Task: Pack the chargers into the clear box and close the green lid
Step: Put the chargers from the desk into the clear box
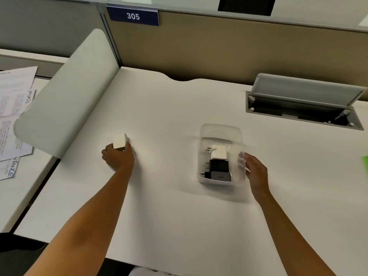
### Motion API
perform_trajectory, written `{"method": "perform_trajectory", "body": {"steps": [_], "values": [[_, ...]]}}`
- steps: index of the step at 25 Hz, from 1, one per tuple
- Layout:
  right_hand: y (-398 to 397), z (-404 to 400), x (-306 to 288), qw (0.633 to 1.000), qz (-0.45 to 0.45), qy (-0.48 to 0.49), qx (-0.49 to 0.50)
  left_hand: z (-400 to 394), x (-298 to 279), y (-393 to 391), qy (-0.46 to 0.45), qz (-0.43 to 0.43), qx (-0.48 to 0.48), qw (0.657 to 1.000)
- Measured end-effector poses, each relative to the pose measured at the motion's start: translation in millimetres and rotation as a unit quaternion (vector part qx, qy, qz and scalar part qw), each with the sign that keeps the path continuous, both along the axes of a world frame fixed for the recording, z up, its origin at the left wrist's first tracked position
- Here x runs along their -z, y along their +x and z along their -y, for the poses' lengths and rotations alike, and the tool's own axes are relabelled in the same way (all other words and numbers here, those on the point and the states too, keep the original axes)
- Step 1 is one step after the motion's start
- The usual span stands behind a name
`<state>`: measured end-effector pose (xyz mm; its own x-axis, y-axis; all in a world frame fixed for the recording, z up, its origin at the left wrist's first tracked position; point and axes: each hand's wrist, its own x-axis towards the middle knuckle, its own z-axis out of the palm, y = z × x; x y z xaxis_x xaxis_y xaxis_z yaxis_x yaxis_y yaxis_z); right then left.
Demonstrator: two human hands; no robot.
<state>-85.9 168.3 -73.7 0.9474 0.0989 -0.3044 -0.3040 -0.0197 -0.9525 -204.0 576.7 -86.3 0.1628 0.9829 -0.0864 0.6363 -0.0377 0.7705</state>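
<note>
the left hand (119,156) is clamped on a white charger (120,140), fingers round its near end; small, rigid and likely light, it is best pinched by its flat sides. well off to its right, the right hand (255,172), fingers spread, steadies the clear box (220,128), three chargers (219,163) inside. the green lid (365,163) is mostly cut off beyond that hand.
</note>
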Motion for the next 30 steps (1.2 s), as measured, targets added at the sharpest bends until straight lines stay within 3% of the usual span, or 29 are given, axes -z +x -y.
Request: {"method": "perform_trajectory", "body": {"steps": [3, 8, 11, 15, 18, 23, 30], "values": [[0, -1, 3, 1.0, -0.001, -0.004, 0.003, 20, -1, 2, 0.017, 0.038, 0.121, 0.992], [2, 0, 5, 1.0, 0.006, -0.008, -0.01, 74, -33, 38, -0.05, 0.105, 0.282, 0.952], [2, 1, 6, 1.0, 0.007, -0.021, -0.021, 114, -63, 64, 0.041, 0.135, 0.431, 0.891], [1, 2, 7, 0.998, 0.034, -0.046, -0.035, 162, -81, 102, 0.144, 0.068, 0.601, 0.783], [2, 3, 7, 0.996, 0.042, -0.052, -0.055, 187, -73, 120, 0.193, -0.002, 0.647, 0.738], [5, 4, 3, 0.993, 0.06, -0.073, -0.072, 197, -56, 134, 0.283, -0.068, 0.654, 0.698], [7, 8, 6, 0.99, 0.073, -0.084, -0.083, 194, -48, 139, 0.239, -0.127, 0.671, 0.69]]}}
